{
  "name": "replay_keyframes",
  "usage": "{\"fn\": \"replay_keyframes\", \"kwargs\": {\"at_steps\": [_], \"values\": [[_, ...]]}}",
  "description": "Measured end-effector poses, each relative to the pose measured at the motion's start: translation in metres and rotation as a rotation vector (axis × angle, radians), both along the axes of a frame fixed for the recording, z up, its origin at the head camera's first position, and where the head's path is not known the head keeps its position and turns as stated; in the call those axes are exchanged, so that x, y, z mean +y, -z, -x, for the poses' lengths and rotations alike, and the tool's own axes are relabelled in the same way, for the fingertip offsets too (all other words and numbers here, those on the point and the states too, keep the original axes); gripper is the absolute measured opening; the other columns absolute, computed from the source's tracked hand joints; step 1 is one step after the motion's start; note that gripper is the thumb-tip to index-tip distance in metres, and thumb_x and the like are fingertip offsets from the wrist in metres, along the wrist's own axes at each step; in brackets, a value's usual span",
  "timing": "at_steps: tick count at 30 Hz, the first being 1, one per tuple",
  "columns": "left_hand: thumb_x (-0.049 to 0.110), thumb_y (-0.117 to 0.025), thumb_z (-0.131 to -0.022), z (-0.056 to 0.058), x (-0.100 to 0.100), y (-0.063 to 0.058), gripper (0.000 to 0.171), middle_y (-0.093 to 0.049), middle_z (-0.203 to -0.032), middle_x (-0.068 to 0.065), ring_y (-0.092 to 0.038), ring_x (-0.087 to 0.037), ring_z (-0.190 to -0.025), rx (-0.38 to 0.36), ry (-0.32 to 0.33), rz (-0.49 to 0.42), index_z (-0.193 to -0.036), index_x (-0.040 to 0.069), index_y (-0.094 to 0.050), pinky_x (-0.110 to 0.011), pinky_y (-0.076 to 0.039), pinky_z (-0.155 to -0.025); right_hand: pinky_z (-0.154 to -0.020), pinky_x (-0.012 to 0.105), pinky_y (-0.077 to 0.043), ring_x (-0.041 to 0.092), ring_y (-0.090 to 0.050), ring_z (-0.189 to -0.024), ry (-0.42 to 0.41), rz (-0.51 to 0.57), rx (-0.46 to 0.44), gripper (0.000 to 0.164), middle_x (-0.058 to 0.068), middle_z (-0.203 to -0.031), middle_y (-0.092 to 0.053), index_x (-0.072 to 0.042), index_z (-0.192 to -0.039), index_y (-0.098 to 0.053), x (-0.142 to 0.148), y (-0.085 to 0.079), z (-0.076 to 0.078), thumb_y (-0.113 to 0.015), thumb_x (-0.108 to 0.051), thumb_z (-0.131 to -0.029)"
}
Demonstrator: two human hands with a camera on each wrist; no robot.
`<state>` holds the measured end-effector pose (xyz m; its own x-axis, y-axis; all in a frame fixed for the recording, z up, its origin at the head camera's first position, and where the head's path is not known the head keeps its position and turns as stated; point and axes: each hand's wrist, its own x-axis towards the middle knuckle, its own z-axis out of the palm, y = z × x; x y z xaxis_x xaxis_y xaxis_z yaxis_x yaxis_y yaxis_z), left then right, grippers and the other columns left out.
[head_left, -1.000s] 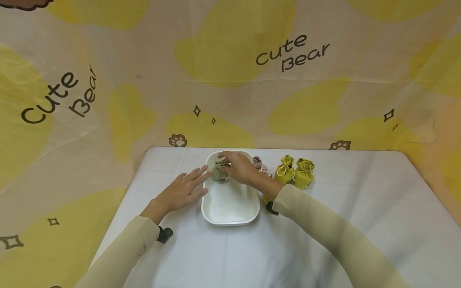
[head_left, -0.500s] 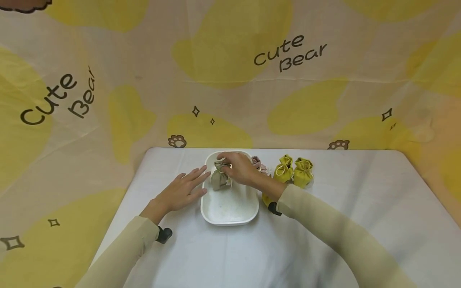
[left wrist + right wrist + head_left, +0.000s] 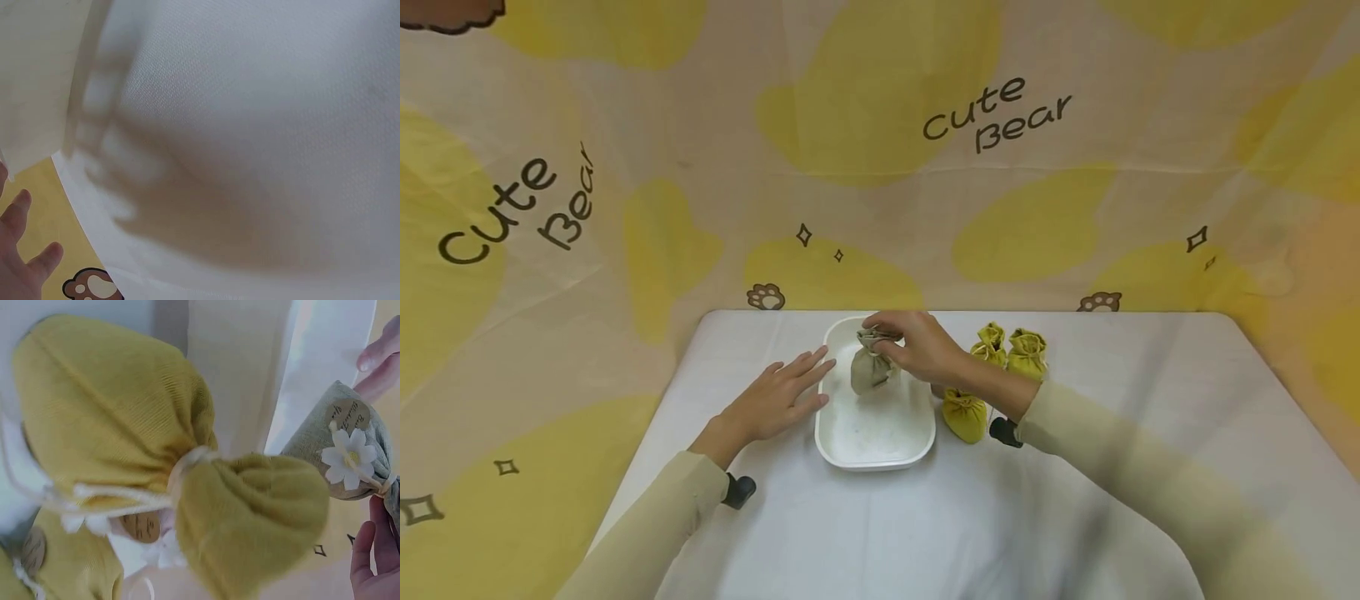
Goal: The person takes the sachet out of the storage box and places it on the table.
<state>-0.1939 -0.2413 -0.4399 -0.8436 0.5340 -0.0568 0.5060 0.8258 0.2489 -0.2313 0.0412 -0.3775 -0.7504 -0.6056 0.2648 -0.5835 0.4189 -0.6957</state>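
My right hand (image 3: 917, 342) pinches a small grey-green drawstring pouch (image 3: 869, 371) by its gathered neck, over the white tray (image 3: 876, 462). In the right wrist view this pouch (image 3: 312, 437) shows a white flower and a round brown tag, with fingers (image 3: 382, 540) at its tied neck. My left hand (image 3: 778, 396) is spread with straight fingers, its fingertips right at the tray's left rim. The left wrist view catches only part of that hand (image 3: 22, 250) beside the tray's edge.
Right of the tray stands a yellow pouch (image 3: 964, 415); two more yellow pouches (image 3: 990, 343) are farther back. A pink pouch shows partly behind a large yellow pouch (image 3: 112, 406) in the right wrist view. A patterned cloth (image 3: 850, 167) hangs behind the white table (image 3: 760, 533).
The grey-green pouch has tilted more upright and moved slightly right with my right hand. The right forearm has shifted right, uncovering the nearest yellow pouch and covering the pink one. The left hand stays put.
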Motion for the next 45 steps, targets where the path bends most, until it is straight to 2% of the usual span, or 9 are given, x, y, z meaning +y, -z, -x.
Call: {"fn": "replay_keyframes", "kwargs": {"at_steps": [7, 12, 21, 27, 33, 39, 45], "values": [[0.055, -0.038, -0.104, -0.002, 0.001, -0.002, 0.065, -0.019, -0.165, -0.002, -0.024, -0.031, -0.149, -0.006, -0.006, 0.009, -0.158, 0.022, -0.029, -0.06, -0.022, -0.116, -0.086, 0.032, -0.056, 0.017, -0.069, -0.097, -0.047, 0.04, 0.007, 0.031, 0.007, -0.115, -0.072, -0.002, -0.123, -0.067, 0.016, -0.015, -0.012, -0.069, -0.002, -0.092], [0.054, -0.039, -0.103, -0.002, 0.0, -0.003, 0.065, -0.018, -0.165, -0.002, -0.023, -0.03, -0.15, -0.007, -0.002, 0.018, -0.158, 0.021, -0.029, -0.059, -0.022, -0.116, -0.085, 0.031, -0.056, 0.017, -0.069, -0.101, -0.074, 0.066, 0.011, 0.03, 0.009, -0.115, -0.072, -0.001, -0.122, -0.068, 0.025, -0.023, -0.018, -0.069, -0.001, -0.092], [0.055, -0.039, -0.103, -0.002, 0.002, -0.003, 0.066, -0.019, -0.165, -0.003, -0.023, -0.031, -0.149, -0.005, 0.003, 0.015, -0.158, 0.02, -0.029, -0.06, -0.022, -0.116, -0.083, 0.033, -0.057, 0.016, -0.069, -0.097, -0.104, 0.079, 0.083, 0.03, 0.008, -0.113, -0.072, 0.001, -0.12, -0.067, 0.052, -0.033, -0.027, -0.07, 0.003, -0.09], [0.054, -0.038, -0.104, -0.002, 0.001, -0.002, 0.065, -0.018, -0.165, -0.002, -0.024, -0.031, -0.149, -0.003, 0.005, 0.016, -0.159, 0.02, -0.029, -0.06, -0.022, -0.116, -0.081, 0.03, -0.057, 0.014, -0.068, -0.093, -0.082, 0.084, 0.124, 0.03, 0.006, -0.112, -0.072, -0.001, -0.119, -0.067, 0.077, -0.036, -0.031, -0.068, 0.006, -0.09], [0.055, -0.038, -0.104, -0.002, 0.002, -0.002, 0.066, -0.018, -0.166, -0.001, -0.023, -0.03, -0.15, -0.006, 0.002, 0.011, -0.159, 0.021, -0.028, -0.06, -0.021, -0.116, -0.082, 0.032, -0.057, 0.017, -0.068, -0.097, -0.036, 0.023, 0.165, 0.03, 0.007, -0.114, -0.071, -0.001, -0.121, -0.066, 0.102, -0.04, -0.034, -0.066, 0.006, -0.092], [0.054, -0.038, -0.104, -0.002, 0.003, -0.002, 0.065, -0.017, -0.166, -0.001, -0.022, -0.03, -0.15, -0.01, 0.002, 0.009, -0.159, 0.021, -0.027, -0.06, -0.021, -0.116, -0.08, 0.033, -0.057, 0.018, -0.068, -0.097, 0.022, -0.037, 0.131, 0.033, 0.008, -0.114, -0.071, -0.001, -0.121, -0.066, 0.123, -0.046, -0.037, -0.068, 0.008, -0.09], [0.055, -0.037, -0.104, -0.001, 0.002, -0.002, 0.066, -0.017, -0.166, -0.001, -0.022, -0.03, -0.15, -0.012, -0.004, 0.013, -0.159, 0.021, -0.028, -0.06, -0.021, -0.116, -0.081, 0.033, -0.058, 0.016, -0.067, -0.097, 0.045, -0.067, 0.136, 0.034, 0.006, -0.114, -0.071, -0.003, -0.121, -0.067, 0.142, -0.043, -0.037, -0.069, 0.008, -0.089]]}}
